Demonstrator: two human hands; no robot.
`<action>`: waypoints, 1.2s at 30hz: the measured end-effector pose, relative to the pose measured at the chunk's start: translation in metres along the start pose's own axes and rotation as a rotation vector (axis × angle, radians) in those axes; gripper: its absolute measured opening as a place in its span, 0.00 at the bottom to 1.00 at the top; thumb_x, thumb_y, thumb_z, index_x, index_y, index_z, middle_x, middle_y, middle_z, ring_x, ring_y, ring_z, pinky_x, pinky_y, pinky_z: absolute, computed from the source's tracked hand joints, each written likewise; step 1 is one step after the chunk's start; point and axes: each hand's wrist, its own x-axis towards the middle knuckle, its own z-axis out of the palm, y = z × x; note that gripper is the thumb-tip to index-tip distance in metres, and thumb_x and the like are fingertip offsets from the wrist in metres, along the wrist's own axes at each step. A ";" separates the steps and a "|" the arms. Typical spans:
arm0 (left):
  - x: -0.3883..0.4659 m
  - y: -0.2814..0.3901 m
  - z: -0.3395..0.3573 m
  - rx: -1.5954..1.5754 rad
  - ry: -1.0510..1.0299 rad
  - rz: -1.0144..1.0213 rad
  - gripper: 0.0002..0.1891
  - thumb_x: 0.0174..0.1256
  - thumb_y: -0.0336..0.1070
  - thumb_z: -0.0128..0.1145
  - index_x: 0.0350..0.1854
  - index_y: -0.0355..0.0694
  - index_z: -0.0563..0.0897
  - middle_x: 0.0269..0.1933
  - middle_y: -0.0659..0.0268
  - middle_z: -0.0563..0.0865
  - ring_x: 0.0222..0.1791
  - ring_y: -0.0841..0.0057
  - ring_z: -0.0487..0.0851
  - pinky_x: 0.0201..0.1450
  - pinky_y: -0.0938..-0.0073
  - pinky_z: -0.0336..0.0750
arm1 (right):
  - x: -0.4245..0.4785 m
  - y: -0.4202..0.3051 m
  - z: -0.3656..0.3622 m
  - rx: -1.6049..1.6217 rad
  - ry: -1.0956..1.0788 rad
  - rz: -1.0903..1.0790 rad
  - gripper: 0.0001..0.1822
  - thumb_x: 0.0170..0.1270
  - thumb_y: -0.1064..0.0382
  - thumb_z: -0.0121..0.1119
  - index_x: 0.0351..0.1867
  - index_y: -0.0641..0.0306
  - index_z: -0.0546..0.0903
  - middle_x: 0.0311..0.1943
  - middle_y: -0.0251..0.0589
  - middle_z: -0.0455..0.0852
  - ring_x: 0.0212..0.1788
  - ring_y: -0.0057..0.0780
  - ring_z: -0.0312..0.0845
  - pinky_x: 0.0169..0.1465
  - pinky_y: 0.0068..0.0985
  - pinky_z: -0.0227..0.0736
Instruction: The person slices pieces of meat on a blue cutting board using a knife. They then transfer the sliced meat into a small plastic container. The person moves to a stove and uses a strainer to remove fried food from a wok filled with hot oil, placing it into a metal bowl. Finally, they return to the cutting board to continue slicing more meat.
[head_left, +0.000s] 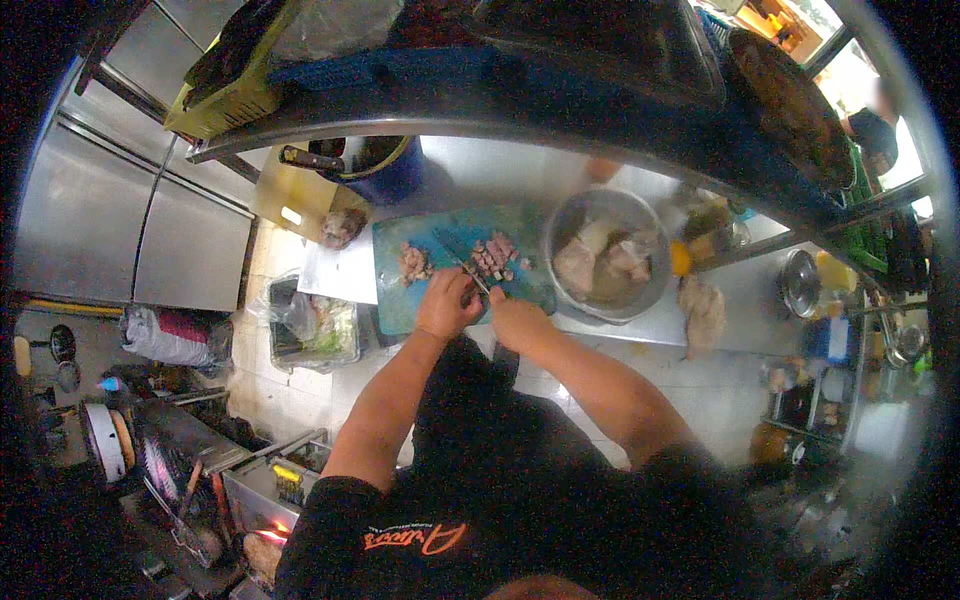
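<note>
A green cutting board (397, 311) lies on the metal counter before me. My right hand (516, 321) grips the handle of a kitchen knife (457, 253), whose blade points up and to the left across the board. Close beside the blade, my left hand (448, 306) rests at the board's near edge with its fingers bent; whether it holds a piece is hidden. Diced meat (495, 255) lies right of the blade, and a second pile of small meat pieces (414, 264) is on the left. Just right of the board stands a round metal bowl (553, 289) with large pieces of meat in liquid.
A metal shelf (450, 127) spans the counter's far side overhead. Behind the board stands a blue pot (397, 176) with a knife handle over it. A lined bin (356, 356) with green scraps is at left. A cloth (701, 311) hangs over the counter edge; a person (874, 131) is far right.
</note>
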 end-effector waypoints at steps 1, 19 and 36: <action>0.001 0.000 -0.002 0.013 -0.004 0.002 0.22 0.45 0.32 0.73 0.45 0.38 0.82 0.52 0.52 0.82 0.54 0.50 0.79 0.60 0.56 0.77 | 0.004 0.001 -0.001 0.003 -0.011 0.014 0.16 0.67 0.70 0.50 0.54 0.72 0.69 0.35 0.65 0.88 0.38 0.61 0.88 0.42 0.53 0.81; -0.012 0.004 -0.013 0.005 0.029 -0.021 0.21 0.51 0.32 0.73 0.49 0.38 0.82 0.55 0.53 0.80 0.57 0.50 0.78 0.61 0.55 0.76 | -0.058 0.016 -0.037 -0.044 -0.074 -0.003 0.16 0.67 0.67 0.50 0.54 0.69 0.71 0.34 0.63 0.88 0.39 0.61 0.87 0.44 0.56 0.78; -0.012 -0.004 -0.008 0.000 0.006 -0.024 0.20 0.51 0.31 0.71 0.47 0.38 0.82 0.52 0.53 0.82 0.54 0.50 0.79 0.59 0.55 0.76 | -0.053 -0.012 -0.041 0.024 -0.163 -0.006 0.16 0.68 0.68 0.48 0.54 0.74 0.69 0.37 0.66 0.87 0.41 0.62 0.87 0.43 0.54 0.80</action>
